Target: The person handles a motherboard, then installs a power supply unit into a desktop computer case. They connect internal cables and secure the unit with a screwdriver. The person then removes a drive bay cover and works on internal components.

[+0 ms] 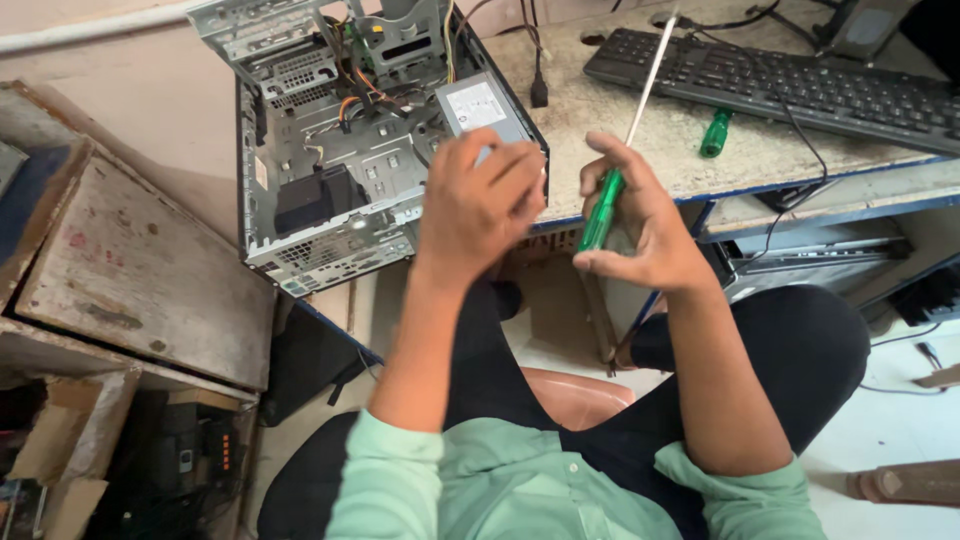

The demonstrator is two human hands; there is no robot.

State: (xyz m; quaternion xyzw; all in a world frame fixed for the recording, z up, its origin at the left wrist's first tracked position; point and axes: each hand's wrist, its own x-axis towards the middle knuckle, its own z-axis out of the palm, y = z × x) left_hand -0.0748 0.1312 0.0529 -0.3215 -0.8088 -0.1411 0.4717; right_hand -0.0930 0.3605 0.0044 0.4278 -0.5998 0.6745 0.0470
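right hand (640, 225), centre of the head view, is curled shut around the green handle of a long screwdriver (612, 190). its steel shaft slants up toward the top of the frame, tip held clear of the work, as a tool is carried between uses. left hand (480, 205), just left of it, lies palm down with fingers bent over the near corner of the grey power supply (475, 105); whether it truly grips the box or only steadies it i cannot tell. that unit sits in the open computer case (330, 150), upper left, tipped on the desk (620, 120) edge so its inside faces the person. a second green screwdriver (714, 133) lies by the black keyboard (780, 80), upper right, within reach.
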